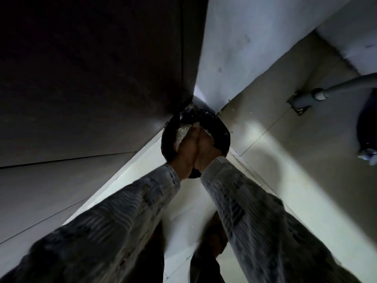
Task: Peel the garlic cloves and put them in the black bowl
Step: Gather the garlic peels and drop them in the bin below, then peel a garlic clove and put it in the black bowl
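Note:
I am looking straight down at a round black container (221, 131) lined with a shiny black bag, standing on the floor in a corner. My left hand (183, 154) and my right hand (209, 153) are pressed side by side above its opening, cupped together. A heap of white papery garlic skins (183, 131) lies between and just beyond my fingertips, over the container. I see no garlic cloves and no bowl. Both forearms wear grey patterned sleeves.
A dark panel (91, 78) rises on the left and a pale wall (234, 58) behind the container. Light floor tiles (285, 160) spread to the right, with a grey pipe (326, 90) and a dark object (367, 127) at the right edge. My legs (216, 242) show below.

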The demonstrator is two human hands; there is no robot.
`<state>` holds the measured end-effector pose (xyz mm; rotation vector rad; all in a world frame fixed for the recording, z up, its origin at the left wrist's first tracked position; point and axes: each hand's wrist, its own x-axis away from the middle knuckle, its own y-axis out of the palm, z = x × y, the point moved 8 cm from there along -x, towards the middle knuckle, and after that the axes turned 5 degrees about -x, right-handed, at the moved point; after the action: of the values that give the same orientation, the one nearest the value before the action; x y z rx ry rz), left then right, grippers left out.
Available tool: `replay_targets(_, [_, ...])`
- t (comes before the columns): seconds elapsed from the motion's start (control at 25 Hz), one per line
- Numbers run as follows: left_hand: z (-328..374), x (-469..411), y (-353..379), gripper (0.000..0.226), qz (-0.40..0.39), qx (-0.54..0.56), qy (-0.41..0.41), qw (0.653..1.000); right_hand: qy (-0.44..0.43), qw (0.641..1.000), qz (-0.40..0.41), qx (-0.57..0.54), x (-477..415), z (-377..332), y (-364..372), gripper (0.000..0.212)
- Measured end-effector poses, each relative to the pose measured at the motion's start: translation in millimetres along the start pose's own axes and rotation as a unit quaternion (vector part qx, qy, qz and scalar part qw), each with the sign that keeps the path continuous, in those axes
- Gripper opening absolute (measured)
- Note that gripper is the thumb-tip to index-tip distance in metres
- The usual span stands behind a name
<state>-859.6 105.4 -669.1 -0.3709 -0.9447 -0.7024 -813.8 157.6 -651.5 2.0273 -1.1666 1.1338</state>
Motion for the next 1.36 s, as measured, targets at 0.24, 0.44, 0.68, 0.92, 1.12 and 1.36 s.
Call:
replay_targets(0.24, [30, -3, -17, 0.062, 0.059, -0.027, 0.046, 0.997, -0.295, 0.919, 0.064, 0.253, 38, -17, 2, 0.032])
replay_targets(0.44, [53, 69, -25, 0.041, -0.012, -0.005, 0.035, 0.999, -0.163, 0.965, -0.005, 0.204, 15, -2, -9, 0.039])
replay_targets(0.68, [110, 152, -79, 0.059, 0.066, -0.213, 0.166, 0.961, -0.180, 0.941, -0.005, 0.288, 129, -80, -26, 0.068])
replay_targets(0.92, [199, 278, -34, 0.074, -0.023, -0.431, 0.281, 0.857, -0.236, 0.899, -0.015, 0.370, 275, -144, -36, 0.085])
replay_targets(1.12, [269, 397, -2, 0.090, -0.081, -0.535, 0.328, 0.774, -0.265, 0.899, 0.036, 0.345, 434, -198, -63, 0.081])
replay_targets(1.36, [323, 535, 40, 0.097, -0.173, -0.606, 0.446, 0.635, -0.309, 0.881, 0.160, 0.320, 597, -218, -111, 0.091])
